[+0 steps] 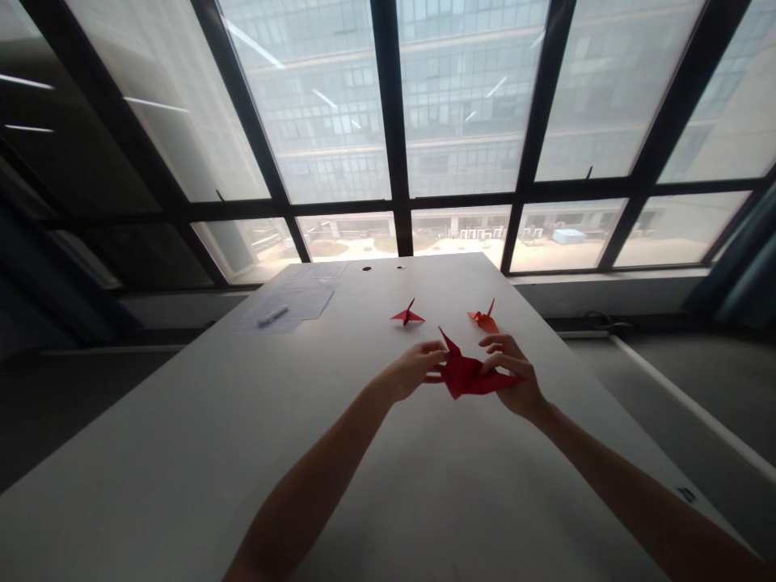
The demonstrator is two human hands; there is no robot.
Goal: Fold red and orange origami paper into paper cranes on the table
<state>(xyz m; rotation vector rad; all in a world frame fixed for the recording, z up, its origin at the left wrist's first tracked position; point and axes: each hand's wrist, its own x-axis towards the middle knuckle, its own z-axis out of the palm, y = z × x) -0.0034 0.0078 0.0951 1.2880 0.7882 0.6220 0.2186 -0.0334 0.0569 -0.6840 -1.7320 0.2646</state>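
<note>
Head view, bench inspection: you held a red origami crane (470, 376) between both hands, above the middle of a white table (182, 453). Whether its underside touched the table, you could not tell from this angle. Your left hand (412, 370) was nearly closed, its fingers pinching the crane's left side near a sharp paper point that rose up and leftward. Your right hand (512, 373) was partly open, with its fingers curved over the crane's right side and their tips on the paper. How hard either hand was pressing could not be determined.

Judged from the form, the folding of this piece was well advanced: the body and pointed parts were already defined, so the step in hand appeared to be close handling of a formed crane rather than early creasing. The next move, in my judgement, calls for light fingertip control, because thin paper would dent under a firmer pinch.

Toward the far end of the white table, a small red paper crane (407, 316) and an orange paper crane (484, 319) stood apart from each other, just beyond your hands. Further left on the table lay printed sheets (297, 303) with a white marker (272, 315) on them. A large gridded window (388, 105) stood behind the table's far end.
</note>
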